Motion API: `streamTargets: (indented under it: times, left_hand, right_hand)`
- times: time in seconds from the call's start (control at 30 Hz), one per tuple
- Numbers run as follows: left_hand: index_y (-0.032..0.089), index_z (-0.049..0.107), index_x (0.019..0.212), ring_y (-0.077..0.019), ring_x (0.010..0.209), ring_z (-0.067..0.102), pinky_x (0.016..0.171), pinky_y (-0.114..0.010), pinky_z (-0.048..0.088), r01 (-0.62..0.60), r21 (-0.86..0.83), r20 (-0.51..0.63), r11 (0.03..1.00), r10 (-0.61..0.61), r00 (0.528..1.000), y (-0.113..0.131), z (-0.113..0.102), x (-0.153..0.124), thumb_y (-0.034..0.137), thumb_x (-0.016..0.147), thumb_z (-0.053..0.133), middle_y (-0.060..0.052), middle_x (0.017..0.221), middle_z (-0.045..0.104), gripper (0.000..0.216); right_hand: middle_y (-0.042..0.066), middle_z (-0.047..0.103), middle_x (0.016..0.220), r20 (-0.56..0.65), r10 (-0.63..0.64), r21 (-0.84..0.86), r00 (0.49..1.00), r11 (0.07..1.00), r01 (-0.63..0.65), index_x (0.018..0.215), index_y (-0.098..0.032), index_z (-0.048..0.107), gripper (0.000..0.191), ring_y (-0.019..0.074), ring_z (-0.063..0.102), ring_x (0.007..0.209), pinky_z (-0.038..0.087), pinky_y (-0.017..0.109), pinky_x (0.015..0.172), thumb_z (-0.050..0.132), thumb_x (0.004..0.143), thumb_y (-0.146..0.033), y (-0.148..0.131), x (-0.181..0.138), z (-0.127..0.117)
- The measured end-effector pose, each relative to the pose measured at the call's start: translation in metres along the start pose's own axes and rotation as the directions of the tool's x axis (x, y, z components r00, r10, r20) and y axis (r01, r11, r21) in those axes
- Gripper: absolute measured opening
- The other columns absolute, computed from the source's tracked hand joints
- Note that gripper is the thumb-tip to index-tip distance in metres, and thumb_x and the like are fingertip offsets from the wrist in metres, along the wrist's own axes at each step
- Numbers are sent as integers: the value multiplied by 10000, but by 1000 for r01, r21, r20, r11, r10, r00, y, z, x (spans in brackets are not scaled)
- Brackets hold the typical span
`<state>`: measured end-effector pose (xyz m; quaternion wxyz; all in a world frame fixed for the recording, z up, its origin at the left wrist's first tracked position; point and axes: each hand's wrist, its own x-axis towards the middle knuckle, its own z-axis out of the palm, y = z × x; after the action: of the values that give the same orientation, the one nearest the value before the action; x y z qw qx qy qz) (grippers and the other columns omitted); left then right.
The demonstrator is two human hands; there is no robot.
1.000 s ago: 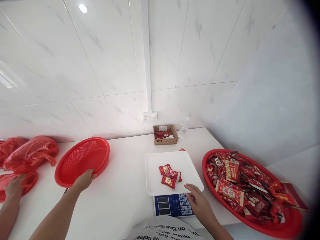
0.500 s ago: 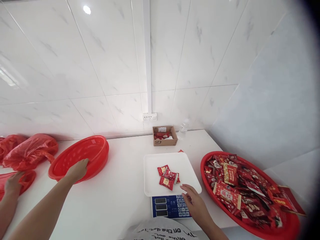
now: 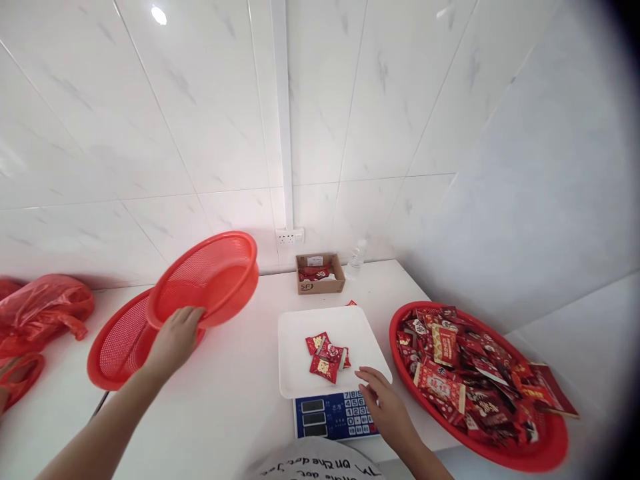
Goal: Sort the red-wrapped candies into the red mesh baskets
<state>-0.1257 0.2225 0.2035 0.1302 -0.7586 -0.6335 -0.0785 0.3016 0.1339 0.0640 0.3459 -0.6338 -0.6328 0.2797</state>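
My left hand (image 3: 175, 340) grips the near rim of a red perforated plastic basket (image 3: 236, 297), which is tilted and raised off the table. Below it, partly covered, is a second red basket (image 3: 111, 350). Fingers apart and holding nothing, my right hand (image 3: 384, 403) hovers by the near right edge of a white tray (image 3: 294, 327). The tray sits on a blue digital scale (image 3: 314, 420). Several small red snack packets (image 3: 325, 359) lie in a loose pile on the tray.
At right, a large red basket (image 3: 423, 407) is heaped with red packets. A small cardboard box (image 3: 320, 285) with packets and a clear bottle (image 3: 355, 260) stand by the wall. Red plastic bags (image 3: 47, 307) lie far left, near another person's hand (image 3: 7, 380).
My left hand has lifted one basket up and to the right, uncovering another basket beneath. My right hand stays by the tray. The other person's hand has moved mostly out of view.
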Motion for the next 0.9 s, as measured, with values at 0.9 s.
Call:
streamTargets:
  times: [0.9]
  left_hand:
    - [140,340,1353,-366,1342,153,1003,-564,218,401,37,176,915,-401,899,31,131,-29,190,839,350,-212,1443,239,517]
  right_hand:
    - [113,531,1241,121,87,-295,989,954,-48,1165,-178,564,409,230,482,1159,393,385,981,403,796,-253,2,-1,7]
